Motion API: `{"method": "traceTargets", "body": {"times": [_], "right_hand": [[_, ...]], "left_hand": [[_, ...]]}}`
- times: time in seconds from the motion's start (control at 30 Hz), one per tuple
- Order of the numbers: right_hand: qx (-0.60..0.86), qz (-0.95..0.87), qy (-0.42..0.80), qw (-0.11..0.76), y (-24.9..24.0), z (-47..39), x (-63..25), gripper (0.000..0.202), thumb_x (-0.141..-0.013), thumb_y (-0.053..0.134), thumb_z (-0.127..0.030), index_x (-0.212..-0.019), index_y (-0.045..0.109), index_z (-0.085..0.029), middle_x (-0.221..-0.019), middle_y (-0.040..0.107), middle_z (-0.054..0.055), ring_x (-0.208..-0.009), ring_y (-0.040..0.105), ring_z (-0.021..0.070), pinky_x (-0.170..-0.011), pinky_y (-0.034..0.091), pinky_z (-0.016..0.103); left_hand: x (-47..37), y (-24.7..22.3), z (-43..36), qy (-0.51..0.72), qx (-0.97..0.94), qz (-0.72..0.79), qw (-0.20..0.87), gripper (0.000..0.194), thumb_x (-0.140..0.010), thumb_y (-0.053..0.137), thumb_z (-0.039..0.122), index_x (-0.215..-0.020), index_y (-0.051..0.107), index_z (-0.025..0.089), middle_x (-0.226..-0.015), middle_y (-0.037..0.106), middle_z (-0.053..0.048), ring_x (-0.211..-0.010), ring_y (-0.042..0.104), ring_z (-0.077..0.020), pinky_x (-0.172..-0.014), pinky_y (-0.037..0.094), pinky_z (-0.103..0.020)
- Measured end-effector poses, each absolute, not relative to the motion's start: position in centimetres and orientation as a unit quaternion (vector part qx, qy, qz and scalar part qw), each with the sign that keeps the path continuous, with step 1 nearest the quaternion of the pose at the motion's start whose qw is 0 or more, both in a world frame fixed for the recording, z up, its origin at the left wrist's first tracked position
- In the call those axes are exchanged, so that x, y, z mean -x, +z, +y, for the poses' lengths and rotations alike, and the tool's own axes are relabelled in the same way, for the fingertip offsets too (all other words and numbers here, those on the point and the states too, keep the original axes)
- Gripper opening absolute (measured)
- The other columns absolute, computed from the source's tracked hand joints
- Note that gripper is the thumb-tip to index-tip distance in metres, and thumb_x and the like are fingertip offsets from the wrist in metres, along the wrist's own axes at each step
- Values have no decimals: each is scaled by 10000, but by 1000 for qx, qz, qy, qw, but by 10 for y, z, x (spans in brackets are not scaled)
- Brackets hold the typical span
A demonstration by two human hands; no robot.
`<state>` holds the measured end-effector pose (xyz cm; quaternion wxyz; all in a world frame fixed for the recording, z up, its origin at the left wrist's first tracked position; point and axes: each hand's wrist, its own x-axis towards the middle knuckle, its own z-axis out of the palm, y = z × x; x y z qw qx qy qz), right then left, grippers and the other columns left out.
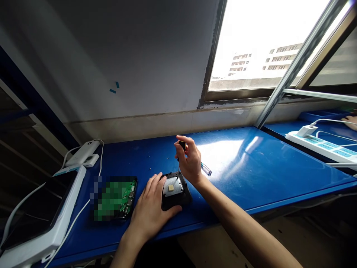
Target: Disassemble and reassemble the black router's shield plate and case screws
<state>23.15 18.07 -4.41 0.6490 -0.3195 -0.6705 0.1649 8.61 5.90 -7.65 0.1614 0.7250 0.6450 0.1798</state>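
Note:
My right hand is closed round the black and yellow handle of a screwdriver, held nearly upright. Its thin shaft runs down to the upper part of a silver metal plate with a small beige pad. That plate sits in a black housing lying on the blue table. Spread over the left side of the housing is my left hand, fingers apart and thumb along the near edge. To its left lies a green circuit board in a black case, partly pixelated.
Tiny screws lie behind the housing. Clear-handled tools rest right of my right hand. A white device with a dark screen and cables stands left. At right are a power strip, a metal post and another person's hand.

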Motion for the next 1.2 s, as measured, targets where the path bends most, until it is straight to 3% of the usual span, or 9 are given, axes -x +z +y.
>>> {"method": "traceTargets", "body": {"times": [0.27, 0.47, 0.67, 0.83, 0.97, 1.2], "right_hand": [[290, -671, 211, 649, -40, 179, -231, 247, -1070, 368, -315, -1229, 551, -267, -1081, 751, 33, -625, 669, 93, -554, 546, 247], [315, -681, 121, 650, -38, 179, -232, 217, -957, 645, -362, -1148, 652, -259, -1044, 665, 51, -807, 676, 148, -612, 575, 270], [288, -672, 169, 661, -37, 177, -231, 281, -1035, 403, -225, -1227, 606, -254, -1054, 744, 40, -740, 719, 126, -634, 598, 279], [301, -689, 116, 649, -35, 175, -230, 213, -973, 577, -274, -1168, 660, -266, -999, 682, 36, -740, 677, 133, -609, 581, 274], [308, -680, 147, 649, -38, 179, -231, 262, -1014, 514, -275, -1255, 616, -266, -964, 717, 15, -606, 665, 95, -573, 591, 258], [297, -638, 183, 686, -41, 183, -232, 221, -1032, 468, -309, -1221, 579, -279, -1027, 722, 4, -602, 719, 85, -522, 589, 213]], "left_hand": [[-84, -82, 61, 199, -729, 637, 151, 790, -804, 732, 542, -1478, 441, 250, -1638, 402, -106, -1537, 304, -341, -1221, 334, -552], [-85, -81, 60, 189, -723, 645, 158, 804, -809, 729, 531, -1492, 429, 234, -1655, 371, -105, -1545, 285, -337, -1221, 334, -548], [-85, -80, 60, 187, -723, 644, 165, 840, -802, 734, 560, -1501, 427, 208, -1657, 363, -118, -1552, 265, -338, -1239, 306, -539], [-84, -82, 60, 195, -722, 644, 159, 827, -803, 736, 557, -1496, 431, 227, -1655, 370, -111, -1544, 284, -342, -1223, 334, -549], [-85, -81, 60, 187, -724, 645, 160, 825, -807, 731, 550, -1500, 428, 221, -1656, 368, -112, -1543, 285, -344, -1225, 332, -553], [-85, -79, 60, 168, -725, 649, 159, 849, -815, 711, 582, -1513, 422, 193, -1663, 354, -105, -1553, 267, -319, -1244, 310, -516]]}}
